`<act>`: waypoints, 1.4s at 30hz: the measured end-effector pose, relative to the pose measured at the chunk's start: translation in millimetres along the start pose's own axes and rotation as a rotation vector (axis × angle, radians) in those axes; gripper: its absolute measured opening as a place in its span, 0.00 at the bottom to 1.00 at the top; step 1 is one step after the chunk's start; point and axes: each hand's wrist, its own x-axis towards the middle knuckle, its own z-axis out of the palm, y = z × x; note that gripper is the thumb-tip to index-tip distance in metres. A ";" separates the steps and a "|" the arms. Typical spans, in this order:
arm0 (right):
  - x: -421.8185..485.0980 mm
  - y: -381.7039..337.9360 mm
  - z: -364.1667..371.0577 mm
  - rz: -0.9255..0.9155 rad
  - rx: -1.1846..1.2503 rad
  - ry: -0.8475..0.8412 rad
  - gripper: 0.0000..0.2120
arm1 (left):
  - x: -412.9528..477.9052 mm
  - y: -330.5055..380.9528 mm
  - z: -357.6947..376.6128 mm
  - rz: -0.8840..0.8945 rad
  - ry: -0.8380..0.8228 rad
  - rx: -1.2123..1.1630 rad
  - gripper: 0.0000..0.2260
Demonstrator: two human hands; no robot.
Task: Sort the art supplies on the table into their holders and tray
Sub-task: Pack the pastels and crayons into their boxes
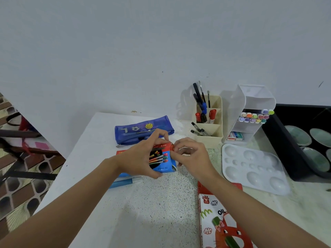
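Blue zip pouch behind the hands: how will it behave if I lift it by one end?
The blue zip pouch looks like soft, see-through fabric lying slack, so it will probably sag rather than stay stiff. Long shapes show faintly through it, so contents may slide toward the low end. It lies flat; rolling seems unlikely.

Left hand [141,156] grips a small crayon box [162,158] at table [152,203] centre; right hand [191,154] pinches its red end flap, pencil case [143,131] beyond.
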 end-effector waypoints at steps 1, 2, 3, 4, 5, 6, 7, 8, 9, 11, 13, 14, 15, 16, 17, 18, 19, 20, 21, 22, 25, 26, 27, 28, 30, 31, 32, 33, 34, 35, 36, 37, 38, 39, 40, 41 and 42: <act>-0.7 -0.7 -0.9 -0.010 0.023 -0.010 0.07 | -0.6 0.9 -0.6 -0.002 -0.006 -0.001 0.40; -1.4 -1.7 -1.7 -0.015 0.050 -0.032 0.06 | -1.3 1.6 -1.1 -0.006 -0.010 -0.001 0.40; -2.4 -2.2 -2.2 -0.018 0.075 -0.055 0.05 | -2.1 2.5 -1.5 -0.011 -0.012 -0.006 0.40; -3.3 -3.3 -3.0 -0.018 0.101 -0.073 0.04 | -2.3 3.1 -1.9 -0.013 -0.012 -0.017 0.40; -3.9 -4.0 -4.5 -0.014 0.129 -0.088 0.04 | -2.6 3.1 -2.1 -0.014 -0.013 -0.028 0.40; -4.2 -4.9 -6.8 -0.004 0.153 -0.111 0.05 | -3.0 3.1 -2.6 -0.017 -0.016 -0.031 0.40; -4.2 -5.4 -9.8 0.013 0.164 -0.146 0.06 | -3.6 3.0 -3.2 -0.022 -0.017 -0.026 0.40; -4.6 -5.4 -13.0 0.031 0.166 -0.197 0.07 | -4.1 2.3 -3.7 -0.029 -0.017 -0.022 0.40; -5.2 -4.9 -15.7 0.043 0.162 -0.251 0.09 | -4.8 1.3 -3.9 -0.036 -0.017 -0.027 0.41; -7.6 -5.3 -17.6 0.041 0.133 -0.313 0.12 | -6.2 0.1 -3.2 -0.050 -0.023 -0.046 0.41; -8.4 -5.4 -15.8 0.038 0.076 -0.289 0.14 | -7.1 0.9 -1.6 -0.050 -0.037 -0.055 0.41; -8.0 -5.5 -14.1 0.044 0.046 -0.268 0.14 | -7.1 1.5 -0.6 -0.050 -0.046 -0.059 0.41; -7.4 -5.2 -12.4 0.051 0.025 -0.250 0.15 | -7.1 2.1 0.5 -0.049 -0.053 -0.064 0.40; -6.8 -5.0 -10.9 0.054 0.013 -0.232 0.15 | -6.7 2.4 1.4 -0.048 -0.054 -0.066 0.40; -6.7 -4.3 -9.1 0.053 0.003 -0.207 0.15 | -6.1 2.2 2.1 -0.050 -0.047 -0.063 0.40; -7.3 -4.0 -6.8 0.052 -0.006 -0.173 0.15 | -5.6 2.0 2.1 -0.052 -0.037 -0.062 0.41; -8.4 -4.2 -3.8 0.053 -0.010 -0.133 0.15 | -5.1 1.7 1.7 -0.051 -0.024 -0.064 0.41; -10.6 -4.1 -0.5 0.054 0.003 -0.096 0.14 | -4.4 1.6 0.9 -0.046 -0.013 -0.066 0.41; -12.9 -4.0 2.4 0.052 0.040 -0.062 0.14 | -3.8 1.9 -0.1 -0.039 -0.003 -0.072 0.40; -15.3 -3.5 4.7 0.052 0.101 -0.032 0.13 | -3.2 2.3 -1.4 -0.034 0.005 -0.086 0.40; -20.9 -2.3 4.1 0.097 0.332 -0.031 0.08 | -0.2 3.0 -5.9 -0.032 0.032 -0.135 0.39; -22.3 -2.1 2.4 0.131 0.399 -0.075 0.10 | 1.0 2.8 -6.8 -0.031 0.042 -0.153 0.38; -22.8 -1.4 0.4 0.154 0.447 -0.119 0.12 | 2.2 2.6 -7.5 -0.029 0.053 -0.169 0.38; -22.8 -1.6 -1.0 0.160 0.464 -0.133 0.13 | 3.7 2.6 -7.9 -0.025 0.059 -0.183 0.38; -21.8 -0.9 -2.4 0.148 0.415 -0.070 0.16 | 7.3 2.1 -7.3 -0.019 0.057 -0.193 0.38; -21.1 -1.0 -2.8 0.144 0.379 -0.017 0.17 | 9.2 2.0 -6.6 -0.015 0.056 -0.194 0.37; -20.7 -1.6 -2.7 0.145 0.351 0.030 0.16 | 11.5 1.2 -5.8 -0.009 0.057 -0.190 0.37; -20.0 -1.4 -3.0 0.147 0.334 0.058 0.13 | 13.7 0.1 -4.7 -0.003 0.057 -0.182 0.37; -19.8 -1.4 -3.4 0.151 0.322 0.067 0.11 | 15.6 -1.2 -3.5 0.006 0.056 -0.170 0.37; -19.6 -1.0 -4.1 0.153 0.311 0.062 0.09 | 17.1 -2.7 -2.2 0.014 0.058 -0.157 0.37; -19.7 -1.9 -4.5 0.159 0.304 0.048 0.08 | 18.5 -4.1 -1.4 0.022 0.062 -0.142 0.37; -19.6 -2.1 -5.4 0.169 0.297 0.031 0.07 | 19.8 -5.8 -0.9 0.027 0.074 -0.122 0.35; -19.2 -3.4 -5.9 0.183 0.292 0.012 0.07 | 21.4 -7.8 -0.8 0.032 0.090 -0.092 0.33; -18.4 -4.1 -6.6 0.193 0.274 0.000 0.07 | 23.0 -9.7 -0.4 0.042 0.106 -0.054 0.30; -17.4 -4.7 -6.7 0.190 0.243 0.001 0.08 | 24.7 -11.8 0.7 0.057 0.117 -0.013 0.28; -16.0 -3.9 -6.8 0.166 0.192 0.019 0.07 | 26.4 -13.6 2.6 0.074 0.120 0.019 0.27; -14.7 -2.6 -5.9 0.137 0.126 0.055 0.06 | 28.3 -15.2 4.9 0.085 0.118 0.036 0.26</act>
